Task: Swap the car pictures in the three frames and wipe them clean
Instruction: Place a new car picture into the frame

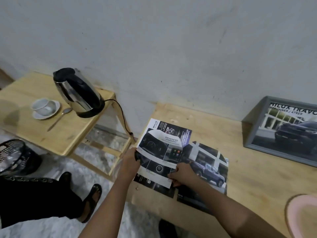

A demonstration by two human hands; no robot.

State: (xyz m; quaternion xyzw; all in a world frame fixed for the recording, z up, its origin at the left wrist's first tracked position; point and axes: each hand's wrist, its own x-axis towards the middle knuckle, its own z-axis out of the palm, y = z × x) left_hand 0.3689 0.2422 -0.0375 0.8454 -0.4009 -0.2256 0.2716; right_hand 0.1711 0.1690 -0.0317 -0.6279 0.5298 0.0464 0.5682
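**Loose car prints, handled at the table's corner**

Forearms reach in from the bottom of the view, and both hands are on the paper. The left hand [131,160] curls its fingers round the left edge of the dashboard sheet [159,152]. The right hand [181,174] pinches the same sheet near its lower right corner. That sheet tops a small stack, partly covering a blue pickup print [209,167], at the near left corner of the wooden table [248,169].

The step looks like separating one picture for a frame. It would go best lifted level by its edges, with fingertips kept off the printed face and a check that the sheet beneath does not cling and come along. Glossy paper creases easily, so no bending at the pinch.

A grey frame [257,127] with a dark car picture sits far right by the wall (the only frame in view). A pink-rimmed thing [303,213], which I cannot identify, lies near the right elbow and could be knocked. The stack is close to the table's left edge, so a sheet may slide off. On the lower side table [34,131] are a kettle [77,93], a cup [43,104] and a spoon [59,119]. A mesh bin [15,155] stands on the floor.
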